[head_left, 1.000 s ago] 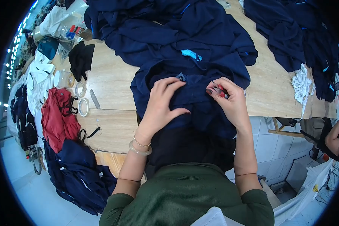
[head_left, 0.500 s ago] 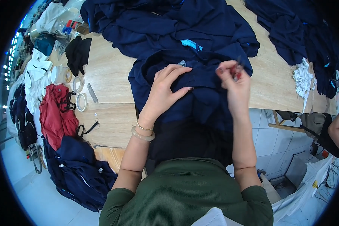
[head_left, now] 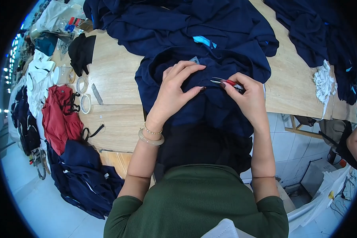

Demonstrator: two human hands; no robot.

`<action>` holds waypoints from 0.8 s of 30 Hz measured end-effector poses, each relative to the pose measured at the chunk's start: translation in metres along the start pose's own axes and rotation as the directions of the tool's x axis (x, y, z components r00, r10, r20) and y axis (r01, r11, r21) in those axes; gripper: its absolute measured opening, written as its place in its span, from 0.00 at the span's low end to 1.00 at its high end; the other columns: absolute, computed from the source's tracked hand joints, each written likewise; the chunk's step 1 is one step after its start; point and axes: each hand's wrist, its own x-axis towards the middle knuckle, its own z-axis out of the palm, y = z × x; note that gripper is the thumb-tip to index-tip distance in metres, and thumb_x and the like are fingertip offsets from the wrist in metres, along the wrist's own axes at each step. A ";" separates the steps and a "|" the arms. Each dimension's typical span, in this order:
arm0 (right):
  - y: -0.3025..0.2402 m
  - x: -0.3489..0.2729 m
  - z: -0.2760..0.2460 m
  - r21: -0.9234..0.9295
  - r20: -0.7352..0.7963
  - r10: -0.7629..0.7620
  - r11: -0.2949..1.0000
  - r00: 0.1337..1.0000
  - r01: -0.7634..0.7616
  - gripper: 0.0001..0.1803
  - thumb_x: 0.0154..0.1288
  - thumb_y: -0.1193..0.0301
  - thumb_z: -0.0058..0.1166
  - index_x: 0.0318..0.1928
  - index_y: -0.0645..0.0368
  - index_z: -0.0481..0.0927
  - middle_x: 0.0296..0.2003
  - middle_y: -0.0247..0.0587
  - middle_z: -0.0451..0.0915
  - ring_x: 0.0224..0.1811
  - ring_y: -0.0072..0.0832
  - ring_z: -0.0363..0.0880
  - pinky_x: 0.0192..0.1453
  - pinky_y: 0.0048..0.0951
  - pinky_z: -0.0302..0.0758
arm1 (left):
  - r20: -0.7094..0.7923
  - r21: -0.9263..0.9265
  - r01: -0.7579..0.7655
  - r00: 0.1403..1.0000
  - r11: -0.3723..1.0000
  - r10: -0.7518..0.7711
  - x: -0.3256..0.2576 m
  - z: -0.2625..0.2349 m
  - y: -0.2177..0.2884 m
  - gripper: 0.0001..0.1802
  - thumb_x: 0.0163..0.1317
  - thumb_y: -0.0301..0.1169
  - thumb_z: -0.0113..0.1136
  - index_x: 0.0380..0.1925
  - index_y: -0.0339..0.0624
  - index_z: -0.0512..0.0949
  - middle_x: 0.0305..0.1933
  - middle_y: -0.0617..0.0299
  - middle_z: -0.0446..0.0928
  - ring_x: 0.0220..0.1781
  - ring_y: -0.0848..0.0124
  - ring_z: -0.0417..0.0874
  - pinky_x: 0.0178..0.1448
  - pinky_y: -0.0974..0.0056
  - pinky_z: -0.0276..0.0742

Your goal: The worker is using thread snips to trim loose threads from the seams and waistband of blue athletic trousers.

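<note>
We see the left hand (head_left: 174, 89) spread flat on a navy garment (head_left: 210, 107), its fingers pressing and pinching a fold. The right hand (head_left: 246, 95) is closed on small red-handled snips (head_left: 226, 82). The snips lie roughly level, their blades pointing left toward the left fingertips, so the fold lies just left of the tips and between the two hands. The right hand is the nearer to the cutting point. The garment lies on the near edge of the wooden table (head_left: 115, 99) and hangs over it toward the body. It is dark, soft and rumpled, with a small grey label (head_left: 194, 60) at the neck, just beyond the left fingers. Tape rolls (head_left: 83, 93) sit well to the left.
</note>
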 end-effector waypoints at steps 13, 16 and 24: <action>0.005 0.004 0.006 -0.022 0.032 -0.067 0.997 0.997 0.068 0.08 0.61 0.71 0.66 0.31 0.62 0.83 0.25 0.39 0.82 0.21 0.26 0.77 0.25 0.24 0.69 | -0.005 -0.009 -0.016 1.000 1.000 0.016 0.000 0.000 -0.002 0.27 0.50 0.29 0.73 0.54 0.46 0.82 0.57 0.60 0.77 0.60 0.59 0.76 0.66 0.59 0.68; 0.004 0.004 0.005 -0.009 0.035 -0.051 0.999 0.998 0.051 0.08 0.61 0.71 0.66 0.30 0.62 0.82 0.25 0.39 0.82 0.21 0.26 0.77 0.25 0.24 0.69 | -0.006 -0.001 -0.015 1.000 1.000 0.015 0.000 0.000 -0.002 0.27 0.50 0.29 0.73 0.54 0.46 0.82 0.57 0.60 0.77 0.60 0.59 0.77 0.66 0.59 0.68; 0.005 0.004 0.007 0.015 0.036 -0.075 0.997 0.996 0.075 0.08 0.60 0.71 0.67 0.30 0.62 0.82 0.25 0.39 0.82 0.21 0.27 0.77 0.25 0.26 0.68 | 0.004 -0.002 -0.016 1.000 1.000 0.016 -0.001 -0.001 -0.001 0.27 0.50 0.29 0.73 0.54 0.47 0.82 0.57 0.60 0.77 0.61 0.60 0.76 0.67 0.59 0.68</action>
